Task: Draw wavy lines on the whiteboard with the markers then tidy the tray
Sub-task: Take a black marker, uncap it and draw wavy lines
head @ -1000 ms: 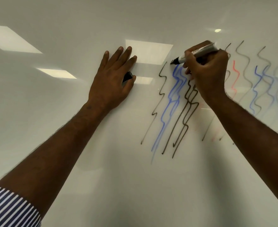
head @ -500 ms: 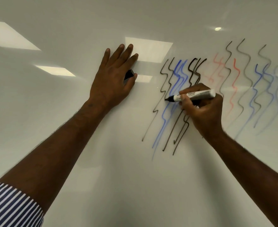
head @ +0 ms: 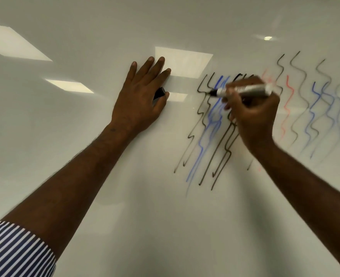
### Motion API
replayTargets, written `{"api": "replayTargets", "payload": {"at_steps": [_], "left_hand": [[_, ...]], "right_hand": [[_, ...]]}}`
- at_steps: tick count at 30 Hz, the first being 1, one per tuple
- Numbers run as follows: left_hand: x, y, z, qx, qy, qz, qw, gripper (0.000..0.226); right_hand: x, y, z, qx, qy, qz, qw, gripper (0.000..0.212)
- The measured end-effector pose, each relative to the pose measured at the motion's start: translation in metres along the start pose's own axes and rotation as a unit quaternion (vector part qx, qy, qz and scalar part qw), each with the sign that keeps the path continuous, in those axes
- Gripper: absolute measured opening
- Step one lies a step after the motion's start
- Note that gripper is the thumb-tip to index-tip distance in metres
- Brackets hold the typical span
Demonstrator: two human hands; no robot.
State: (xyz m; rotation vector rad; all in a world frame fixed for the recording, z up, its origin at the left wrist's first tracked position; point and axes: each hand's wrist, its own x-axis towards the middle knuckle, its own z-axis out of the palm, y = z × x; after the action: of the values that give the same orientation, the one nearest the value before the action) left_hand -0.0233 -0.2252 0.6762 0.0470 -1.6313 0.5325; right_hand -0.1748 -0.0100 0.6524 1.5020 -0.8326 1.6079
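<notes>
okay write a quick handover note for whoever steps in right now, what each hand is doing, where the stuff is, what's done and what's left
Right hand grips the black marker, uncapped, tip near the top of the black and blue lines.
Left hand rests flat on the whiteboard, fingers straight, a small black piece, probably the cap, tucked under the thumb.
Done: black, blue and red wavy lines cover the board's right part.
Left: finish this line, cap the marker, tidy the tray. The tray is not in view.
</notes>
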Motion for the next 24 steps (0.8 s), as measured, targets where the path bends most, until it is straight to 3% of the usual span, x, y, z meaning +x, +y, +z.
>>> {"api": "replayTargets", "payload": {"at_steps": [8,12,19,21,24], "left_hand": [[-0.001,0.000,0.000,0.000,0.000,0.001,1.000,0.055],[-0.002,0.000,0.000,0.006,-0.003,-0.003,1.000,0.055],[-0.007,0.003,0.000,0.007,-0.008,-0.009,1.000,0.055],[-0.014,0.005,0.000,0.005,-0.009,-0.014,1.000,0.054],[-0.032,0.013,-0.002,0.010,-0.018,-0.028,0.999,0.055]], "right_hand": [[0.044,0.019,0.012,-0.079,0.022,0.027,0.996,0.042],[0.023,0.022,0.008,-0.046,0.036,0.043,0.997,0.039],[-0.036,0.007,0.000,0.006,0.014,0.059,0.998,0.010],[-0.061,0.002,-0.002,-0.001,-0.019,0.053,0.998,0.005],[-0.105,-0.006,-0.002,-0.010,-0.093,0.066,0.993,0.012]]}}
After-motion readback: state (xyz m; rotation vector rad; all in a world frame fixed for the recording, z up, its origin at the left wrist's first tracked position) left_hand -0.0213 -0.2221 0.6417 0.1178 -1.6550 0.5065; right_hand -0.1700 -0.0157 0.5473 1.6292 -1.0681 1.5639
